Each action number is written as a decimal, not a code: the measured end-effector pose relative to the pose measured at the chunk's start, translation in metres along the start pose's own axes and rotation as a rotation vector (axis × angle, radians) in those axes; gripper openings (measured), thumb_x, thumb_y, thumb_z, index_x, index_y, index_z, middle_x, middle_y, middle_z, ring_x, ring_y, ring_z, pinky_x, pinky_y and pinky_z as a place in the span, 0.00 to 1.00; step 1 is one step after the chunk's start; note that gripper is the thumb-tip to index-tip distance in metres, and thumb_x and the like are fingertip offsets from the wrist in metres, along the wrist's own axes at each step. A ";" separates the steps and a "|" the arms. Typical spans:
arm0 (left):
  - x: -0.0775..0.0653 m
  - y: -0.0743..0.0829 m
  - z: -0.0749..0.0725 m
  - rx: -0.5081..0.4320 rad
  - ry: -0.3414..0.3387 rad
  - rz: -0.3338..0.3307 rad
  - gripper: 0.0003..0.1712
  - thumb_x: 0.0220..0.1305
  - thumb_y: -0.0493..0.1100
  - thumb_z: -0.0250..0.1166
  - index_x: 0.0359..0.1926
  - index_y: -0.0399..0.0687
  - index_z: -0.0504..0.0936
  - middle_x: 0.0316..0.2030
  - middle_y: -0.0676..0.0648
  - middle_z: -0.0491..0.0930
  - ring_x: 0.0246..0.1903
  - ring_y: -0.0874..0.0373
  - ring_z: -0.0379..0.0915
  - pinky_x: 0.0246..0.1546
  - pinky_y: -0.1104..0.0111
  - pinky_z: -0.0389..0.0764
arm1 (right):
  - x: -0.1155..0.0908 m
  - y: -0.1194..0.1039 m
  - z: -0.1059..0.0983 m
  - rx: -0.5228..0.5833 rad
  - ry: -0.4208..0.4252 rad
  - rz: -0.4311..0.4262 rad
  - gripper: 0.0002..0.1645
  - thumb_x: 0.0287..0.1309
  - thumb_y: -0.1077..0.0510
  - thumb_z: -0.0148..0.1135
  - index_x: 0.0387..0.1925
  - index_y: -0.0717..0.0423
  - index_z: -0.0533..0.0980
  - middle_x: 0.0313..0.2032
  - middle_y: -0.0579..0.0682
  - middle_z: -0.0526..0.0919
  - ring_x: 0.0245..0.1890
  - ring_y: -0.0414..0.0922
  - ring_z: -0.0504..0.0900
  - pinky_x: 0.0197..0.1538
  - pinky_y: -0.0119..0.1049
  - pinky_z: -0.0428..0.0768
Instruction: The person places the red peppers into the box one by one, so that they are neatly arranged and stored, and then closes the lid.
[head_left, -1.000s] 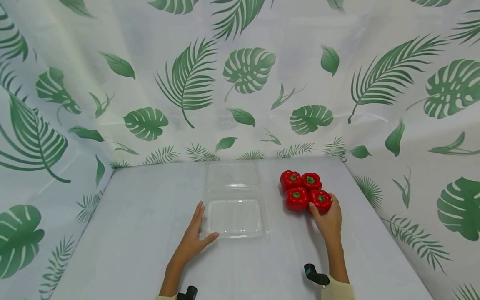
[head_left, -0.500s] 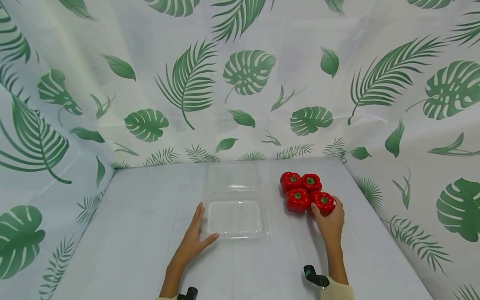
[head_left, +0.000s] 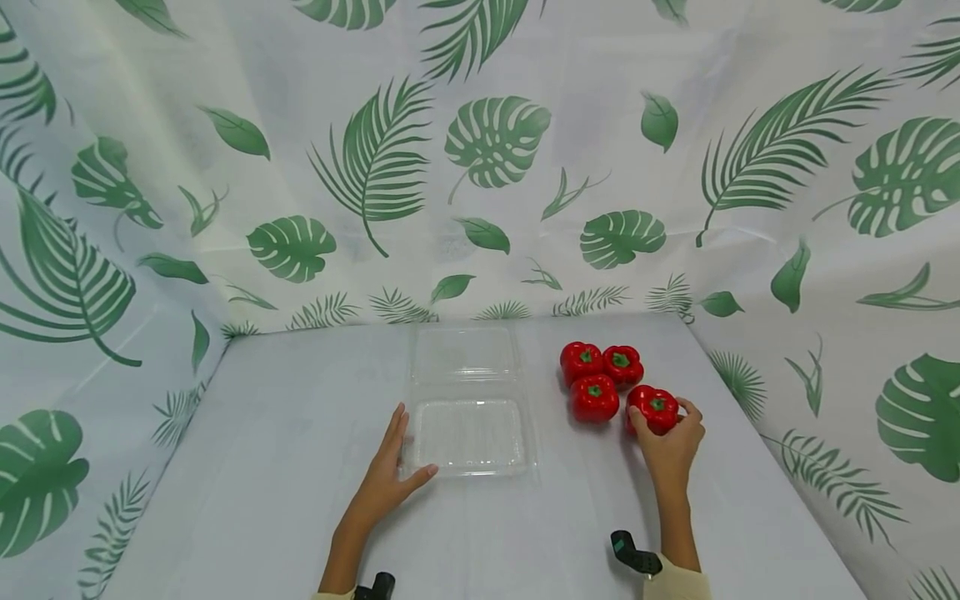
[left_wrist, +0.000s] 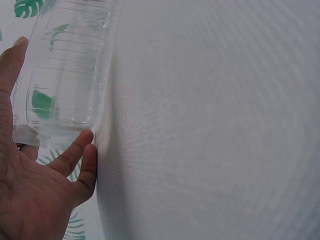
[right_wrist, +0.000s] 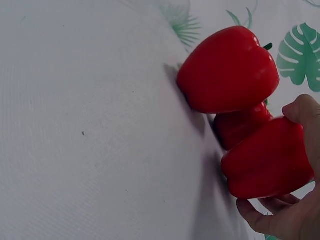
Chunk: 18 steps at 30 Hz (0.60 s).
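My right hand (head_left: 670,450) grips a red bell pepper (head_left: 654,408) between thumb and fingers; a gap parts it from three other red bell peppers (head_left: 595,398) grouped to its left. In the right wrist view the held bell pepper (right_wrist: 270,162) lies across the fingers, its lower end facing the table. A clear plastic clamshell box (head_left: 468,437) lies unfolded at the table's middle, its lid (head_left: 465,350) laid back behind the base. Beside the base's left edge is my left hand (head_left: 381,483), fingers extended and thumb spread along the front. The left wrist view shows fingertips at the box wall (left_wrist: 70,75).
A white-covered table (head_left: 262,467) spreads under everything. Leaf-printed fabric walls (head_left: 510,275) close it in at the back and both sides. Dark wrist-worn devices (head_left: 633,552) stick out near the cuffs.
The right hand has drawn its bell pepper to the right, away from the other three, which it touched before. The left hand and the box have stayed put.
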<state>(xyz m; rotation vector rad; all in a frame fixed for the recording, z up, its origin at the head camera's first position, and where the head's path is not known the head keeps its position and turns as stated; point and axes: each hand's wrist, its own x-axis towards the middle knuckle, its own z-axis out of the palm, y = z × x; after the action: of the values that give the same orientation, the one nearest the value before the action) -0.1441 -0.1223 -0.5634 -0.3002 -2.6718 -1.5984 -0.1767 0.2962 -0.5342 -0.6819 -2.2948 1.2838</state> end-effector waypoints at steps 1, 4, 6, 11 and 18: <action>0.000 0.000 0.000 0.003 0.000 0.002 0.58 0.57 0.52 0.72 0.77 0.42 0.46 0.79 0.47 0.38 0.71 0.37 0.56 0.63 0.41 0.69 | 0.000 0.000 0.000 0.006 0.006 0.001 0.50 0.57 0.51 0.67 0.71 0.60 0.50 0.65 0.67 0.59 0.66 0.60 0.60 0.62 0.64 0.73; 0.000 -0.001 0.001 0.008 0.001 0.004 0.58 0.57 0.52 0.72 0.77 0.42 0.46 0.79 0.47 0.38 0.72 0.37 0.55 0.62 0.41 0.70 | 0.000 0.000 -0.001 0.035 0.031 0.010 0.50 0.57 0.51 0.68 0.71 0.59 0.49 0.65 0.66 0.58 0.67 0.58 0.59 0.63 0.63 0.72; 0.000 -0.002 0.002 0.016 0.001 0.009 0.58 0.57 0.53 0.72 0.77 0.41 0.46 0.79 0.47 0.38 0.72 0.37 0.55 0.62 0.41 0.70 | -0.001 -0.001 -0.002 0.059 0.053 0.017 0.51 0.56 0.51 0.68 0.72 0.57 0.48 0.66 0.64 0.57 0.68 0.56 0.58 0.64 0.63 0.72; 0.000 -0.002 0.001 0.013 -0.001 0.010 0.58 0.57 0.53 0.71 0.77 0.41 0.46 0.78 0.45 0.38 0.71 0.37 0.55 0.62 0.41 0.70 | -0.001 -0.005 -0.003 0.085 0.097 -0.002 0.52 0.54 0.52 0.70 0.72 0.55 0.50 0.68 0.60 0.56 0.71 0.53 0.56 0.65 0.63 0.71; 0.001 -0.001 0.000 0.013 -0.008 0.007 0.58 0.57 0.52 0.72 0.77 0.41 0.45 0.79 0.47 0.37 0.72 0.37 0.55 0.63 0.42 0.70 | -0.005 -0.015 -0.007 0.118 0.150 -0.047 0.52 0.52 0.53 0.72 0.72 0.51 0.52 0.70 0.53 0.58 0.72 0.48 0.56 0.67 0.59 0.70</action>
<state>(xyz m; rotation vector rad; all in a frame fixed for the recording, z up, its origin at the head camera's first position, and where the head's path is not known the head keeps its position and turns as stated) -0.1454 -0.1224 -0.5641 -0.3169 -2.6827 -1.5809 -0.1719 0.2905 -0.5185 -0.6563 -2.0852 1.2892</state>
